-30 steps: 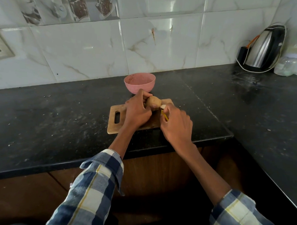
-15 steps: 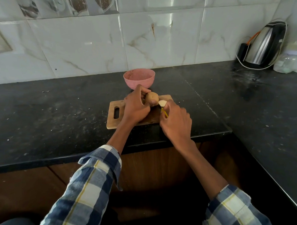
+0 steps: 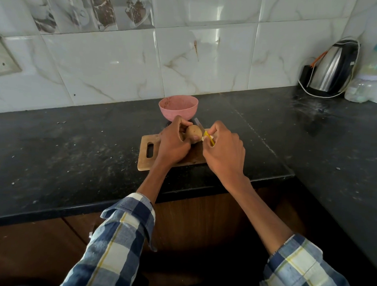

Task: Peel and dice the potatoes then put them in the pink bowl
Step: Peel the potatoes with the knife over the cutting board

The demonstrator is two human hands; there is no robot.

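Gripping the potato (image 3: 193, 131) over the cutting board's (image 3: 144, 160) far edge, the left hand (image 3: 172, 143) curls round it — the right hand (image 3: 222, 153) pinches a peeler (image 3: 208, 139) just beside its right end.

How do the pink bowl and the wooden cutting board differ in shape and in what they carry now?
The pink bowl is round and deep; the cutting board is flat, rectangular, with a handle slot. The bowl shows no potato pieces inside; above the board the left hand holds a potato and the right hand grips a knife. Both rest on the dark counter.
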